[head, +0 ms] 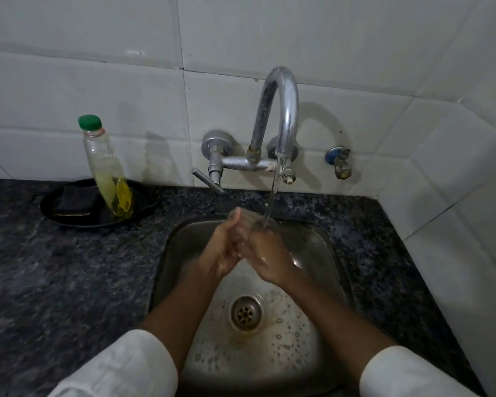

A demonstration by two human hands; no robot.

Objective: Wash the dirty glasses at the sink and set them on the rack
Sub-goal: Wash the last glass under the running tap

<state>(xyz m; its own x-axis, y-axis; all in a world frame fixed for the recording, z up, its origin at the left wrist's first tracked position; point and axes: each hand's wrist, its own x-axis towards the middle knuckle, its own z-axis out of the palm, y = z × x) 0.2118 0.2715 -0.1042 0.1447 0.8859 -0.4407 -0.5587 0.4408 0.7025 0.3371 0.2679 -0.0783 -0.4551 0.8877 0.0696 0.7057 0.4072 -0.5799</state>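
While water is running from the curved chrome tap (281, 110), a clear drinking glass (251, 229) is being gripped by the left hand (222, 250) and right hand (265, 255) over the steel sink (324, 253); it is probably best being turned slowly so every side is being rinsed.

A clear glass (242, 224) is seen. The sink (321, 253) is dull wet steel, the tap (281, 110) shiny chrome, the counter (69, 267) speckled polished stone, the tiles (98, 90) glossy.
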